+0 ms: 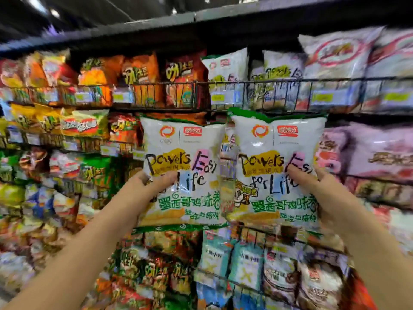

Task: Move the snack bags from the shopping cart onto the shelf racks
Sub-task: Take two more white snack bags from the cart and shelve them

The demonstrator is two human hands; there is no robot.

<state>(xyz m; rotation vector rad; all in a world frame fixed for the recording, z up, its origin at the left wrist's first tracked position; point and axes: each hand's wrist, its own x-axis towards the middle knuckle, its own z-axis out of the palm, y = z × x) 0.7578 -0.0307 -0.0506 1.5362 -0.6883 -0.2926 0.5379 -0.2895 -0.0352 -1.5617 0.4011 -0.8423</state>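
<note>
While both arms are raised toward the racks, each hand carries one snack bag: the left hand [154, 183] pinches the left bag [181, 173] at its lower left edge, thumb over the front, and the right hand [312, 184] clamps the right bag [277, 168] at its lower right side. So each grip is closed on a bag, not empty. Both bags are in the air, upright and side by side, edges nearly touching, just below the upper wire rack [257, 95] where matching white-and-green bags [225, 70] already stand. The cart is out of view. Handling guess: light, air-puffed pillow packs of glossy film, slick and crinkly, contents probably brittle. A pinch on the flat side or bottom seam looks safer than squeezing the belly, which could crush what's inside. The film flexes, so a one-handed hold may let a bag flop or slide. The rack is thin black wire with a low front rail; bags likely need lifting over it. The surroundings are blurred; other packs are mixed orange, yellow and pink.
</note>
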